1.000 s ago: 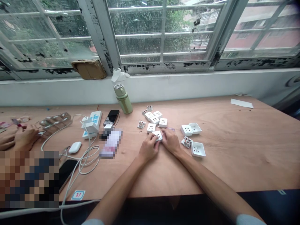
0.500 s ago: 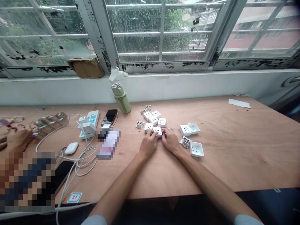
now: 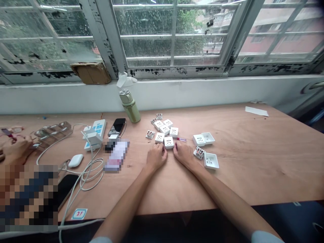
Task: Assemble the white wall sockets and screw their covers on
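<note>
A white square socket (image 3: 168, 142) lies face up between my two hands. My left hand (image 3: 155, 156) rests on the table just left of it, fingers curled in and nothing seen in them. On the other side, my right hand (image 3: 184, 154) also lies with curled fingers, close to the socket's lower right corner; whether it touches is unclear. Behind, more white sockets (image 3: 164, 129) sit in a cluster. A screwdriver with a clear purplish handle (image 3: 181, 139) lies beyond my right hand, its shaft partly hidden among the sockets.
Right of my hands are a closed socket (image 3: 199, 139), an empty white housing (image 3: 208, 137), a socket insert (image 3: 199, 153) and a second housing (image 3: 211, 161). More inserts (image 3: 150, 134) lie left. A green bottle (image 3: 131, 109), power strip (image 3: 97, 131) and cables stand further left, near another person's hand (image 3: 19, 148).
My left hand has let go of the socket and drawn back left and down. The socket now lies flat and uncovered. My right hand has shifted slightly, exposing more of the screwdriver.
</note>
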Available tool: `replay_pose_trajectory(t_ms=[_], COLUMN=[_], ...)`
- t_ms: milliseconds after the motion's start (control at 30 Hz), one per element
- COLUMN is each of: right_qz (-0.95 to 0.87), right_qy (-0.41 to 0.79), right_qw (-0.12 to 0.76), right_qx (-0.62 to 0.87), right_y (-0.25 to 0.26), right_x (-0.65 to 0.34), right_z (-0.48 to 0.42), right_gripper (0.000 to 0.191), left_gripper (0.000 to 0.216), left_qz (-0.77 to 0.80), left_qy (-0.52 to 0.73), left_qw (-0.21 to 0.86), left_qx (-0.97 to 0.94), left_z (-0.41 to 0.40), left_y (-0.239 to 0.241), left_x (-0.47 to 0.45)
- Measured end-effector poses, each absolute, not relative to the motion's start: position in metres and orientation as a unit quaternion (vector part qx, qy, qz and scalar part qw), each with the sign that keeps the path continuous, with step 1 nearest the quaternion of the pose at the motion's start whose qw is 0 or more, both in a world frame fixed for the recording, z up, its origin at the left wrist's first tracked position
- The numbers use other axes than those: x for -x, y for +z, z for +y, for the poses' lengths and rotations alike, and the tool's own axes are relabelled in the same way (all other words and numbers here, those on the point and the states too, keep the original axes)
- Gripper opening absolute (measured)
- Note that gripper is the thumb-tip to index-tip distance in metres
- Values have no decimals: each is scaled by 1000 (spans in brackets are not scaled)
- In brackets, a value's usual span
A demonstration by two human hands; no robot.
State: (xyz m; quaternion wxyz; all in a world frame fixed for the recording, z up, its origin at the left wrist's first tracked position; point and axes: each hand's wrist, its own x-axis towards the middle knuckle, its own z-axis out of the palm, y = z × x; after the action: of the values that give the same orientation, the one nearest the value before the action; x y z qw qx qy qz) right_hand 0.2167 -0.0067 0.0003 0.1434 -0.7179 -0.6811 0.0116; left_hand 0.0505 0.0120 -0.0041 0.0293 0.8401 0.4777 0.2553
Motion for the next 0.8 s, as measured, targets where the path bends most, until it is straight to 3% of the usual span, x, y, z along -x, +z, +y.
replay_pose_trajectory(t_ms=[800], right_qz=[-687], right_qy=[30], right_qw=[144], right_qx=[711], right_y=[4], right_x=[-218], right_z=[-7], right_gripper=[23], left_gripper=[9], left_qz=[481], left_qy=[257], left_qw=[55], left_qx=[-836], left_z=[11], left_y=[-2], left_x=[-49])
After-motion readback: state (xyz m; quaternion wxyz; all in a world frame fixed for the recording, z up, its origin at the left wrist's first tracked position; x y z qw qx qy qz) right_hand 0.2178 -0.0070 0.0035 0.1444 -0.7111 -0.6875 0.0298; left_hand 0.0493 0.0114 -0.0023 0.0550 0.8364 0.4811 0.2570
